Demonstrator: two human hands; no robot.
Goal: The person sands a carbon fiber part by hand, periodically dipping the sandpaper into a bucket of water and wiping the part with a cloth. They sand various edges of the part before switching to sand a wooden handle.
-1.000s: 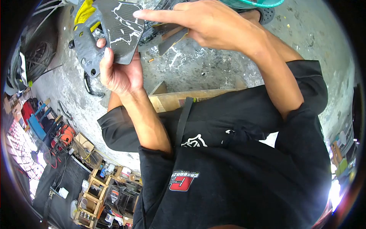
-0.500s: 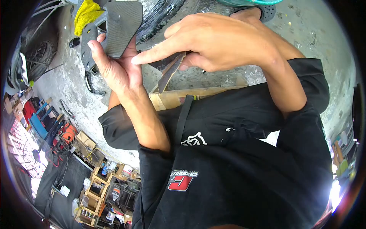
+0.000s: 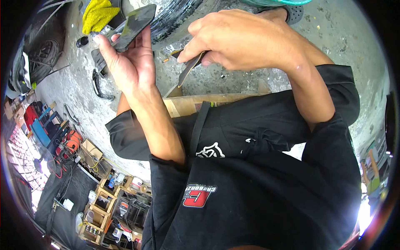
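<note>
My left hand (image 3: 137, 68) holds a dark carbon-fibre panel (image 3: 135, 26), thumb on the near side and fingers behind. The panel is tilted so that I see it nearly edge-on. To its right, my right hand (image 3: 237, 39) pinches a folded piece of dark sandpaper (image 3: 190, 70) between thumb and fingers. One flap of the sandpaper hangs down below the fingertips. The sandpaper and the panel are apart, with a gap of floor between them.
A yellow cloth (image 3: 96, 17) lies beyond my left hand. A curved black piece (image 3: 100, 87) rests on the concrete floor. A wooden box edge (image 3: 183, 106) is by my legs, a teal basin (image 3: 266, 3) at the top, and cluttered wooden shelves (image 3: 100, 208) at lower left.
My left hand has turned the panel from face-on to nearly edge-on. My right index finger has drawn back from my left palm and curled in, with the sandpaper still held.
</note>
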